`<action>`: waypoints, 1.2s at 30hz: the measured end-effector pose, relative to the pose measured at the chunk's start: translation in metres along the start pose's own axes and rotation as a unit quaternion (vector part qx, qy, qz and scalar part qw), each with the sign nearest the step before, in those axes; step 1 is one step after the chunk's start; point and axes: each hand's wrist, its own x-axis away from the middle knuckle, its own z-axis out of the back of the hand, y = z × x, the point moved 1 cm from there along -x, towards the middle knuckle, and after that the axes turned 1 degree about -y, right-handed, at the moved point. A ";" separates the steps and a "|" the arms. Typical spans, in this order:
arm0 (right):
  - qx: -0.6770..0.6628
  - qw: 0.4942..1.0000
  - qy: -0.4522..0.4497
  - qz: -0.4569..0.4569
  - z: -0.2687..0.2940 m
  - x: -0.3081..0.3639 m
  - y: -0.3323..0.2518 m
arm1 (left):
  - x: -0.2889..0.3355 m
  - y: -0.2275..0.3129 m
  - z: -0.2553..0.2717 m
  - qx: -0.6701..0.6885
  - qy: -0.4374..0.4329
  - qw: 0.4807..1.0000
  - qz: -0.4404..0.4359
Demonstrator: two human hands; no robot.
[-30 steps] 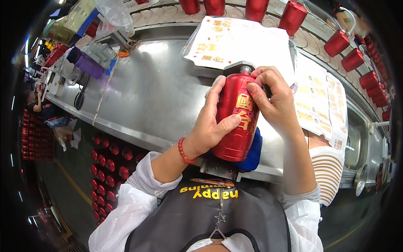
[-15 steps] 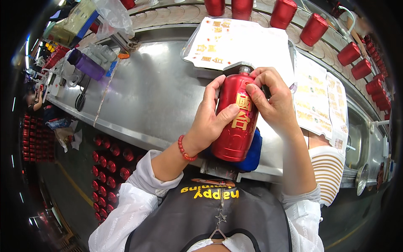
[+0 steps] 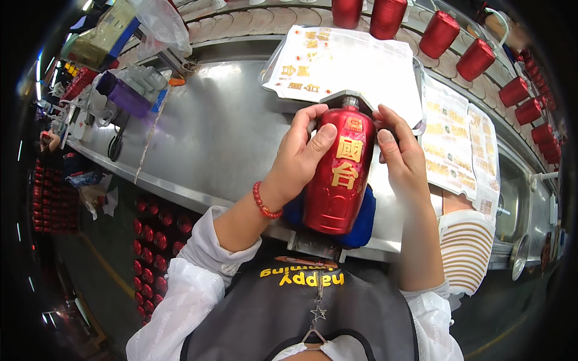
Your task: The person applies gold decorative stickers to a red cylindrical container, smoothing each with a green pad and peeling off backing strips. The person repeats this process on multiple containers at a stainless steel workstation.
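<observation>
A red bottle (image 3: 328, 207) with gold characters and an emblem lies in front of me, its bare neck pointing away. Its lower end rests over a blue cloth (image 3: 363, 219) at the counter's near edge. My left hand (image 3: 295, 159) grips the bottle's upper left side, thumb on the front and fingers round the side. Just off the bottle's right side is my right hand (image 3: 404, 157), fingers loosely bent and apart, with nothing seen in it. Beyond the neck, a white sheet of gold decals (image 3: 367, 69) lies on a metal tray (image 3: 419, 81).
More decal sheets (image 3: 448, 141) lie at the right, near a striped sleeve (image 3: 463, 253). Behind the counter (image 3: 211, 126), red bottles (image 3: 439, 34) stand along a conveyor (image 3: 241, 27). A purple bottle (image 3: 123, 94) and scissors (image 3: 115, 144) are at the left. Several red bottles (image 3: 159, 240) stand below.
My right hand has come off the bottle's front and moved right. The bottle has turned so its lettering faces me, with the emblem uncovered. The conveyor bottles have shifted right.
</observation>
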 end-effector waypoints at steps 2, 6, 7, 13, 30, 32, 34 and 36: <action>-0.031 0.998 -0.024 -0.040 0.000 0.016 0.005 | 0.009 -0.001 -0.001 -0.033 -0.001 0.999 -0.029; -0.056 0.996 -0.048 -0.046 -0.007 0.036 0.003 | 0.024 -0.004 -0.002 -0.111 -0.007 0.992 -0.065; -0.050 0.997 -0.050 -0.036 -0.009 0.037 0.003 | 0.025 -0.003 -0.005 -0.096 -0.009 0.994 -0.057; -0.056 0.993 -0.092 -0.049 -0.005 0.038 -0.002 | 0.023 -0.004 0.001 -0.099 -0.023 0.993 -0.055; -0.077 0.990 -0.106 -0.043 -0.009 0.039 -0.004 | -0.022 0.012 -0.004 -0.156 0.030 0.987 -0.023; -0.079 0.990 -0.109 -0.044 -0.008 0.038 -0.004 | -0.023 0.012 -0.003 -0.151 0.030 0.988 -0.018; -0.083 0.987 -0.123 -0.057 -0.008 0.038 -0.005 | -0.023 0.011 -0.003 -0.138 0.028 0.990 -0.017; -0.081 0.988 -0.121 -0.054 -0.008 0.038 -0.005 | -0.024 0.011 -0.004 -0.139 0.026 0.990 -0.018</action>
